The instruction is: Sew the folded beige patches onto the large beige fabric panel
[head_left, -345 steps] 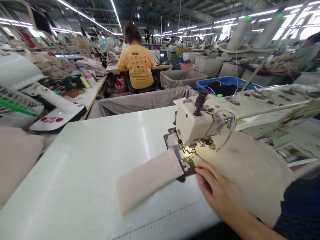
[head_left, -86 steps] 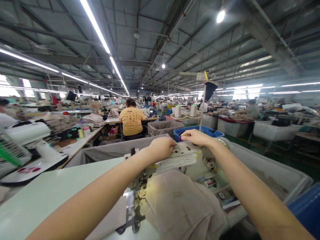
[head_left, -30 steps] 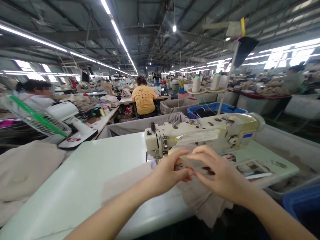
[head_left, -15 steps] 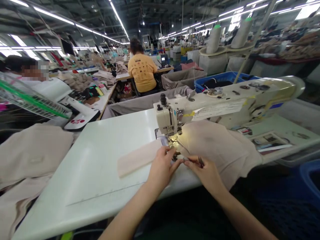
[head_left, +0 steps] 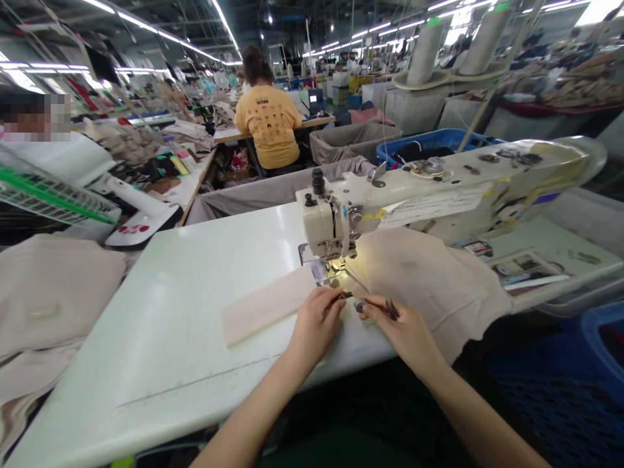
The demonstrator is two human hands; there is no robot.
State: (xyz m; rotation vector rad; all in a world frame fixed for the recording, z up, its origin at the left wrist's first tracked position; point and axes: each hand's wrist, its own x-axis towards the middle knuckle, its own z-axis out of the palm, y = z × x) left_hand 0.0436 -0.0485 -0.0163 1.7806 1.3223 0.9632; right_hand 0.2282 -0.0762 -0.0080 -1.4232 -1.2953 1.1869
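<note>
A small, round, silvery metal piece [head_left: 360, 305] is in hand in front of a cream metal sewing machine [head_left: 316, 229].

From where I stand, the right hand [head_left: 408, 333] has its grip closed on that piece, a slim dark tool [head_left: 391, 308] apparently tucked among the fingers; the left hand [head_left: 314, 325] pinches just beside it, though I cannot tell whether its grip holds anything. Such fiddly work probably goes best with a light hold on the rim and both wrists steady. The front edge of the smooth pale green worktop [head_left: 205, 286] passes close under the forearms, so a dropped piece could roll off. A wide beige cloth [head_left: 429, 273] crowds the right and a folded beige fabric strip [head_left: 268, 309] lies beside the left hand; the freer room is farther left.
</note>
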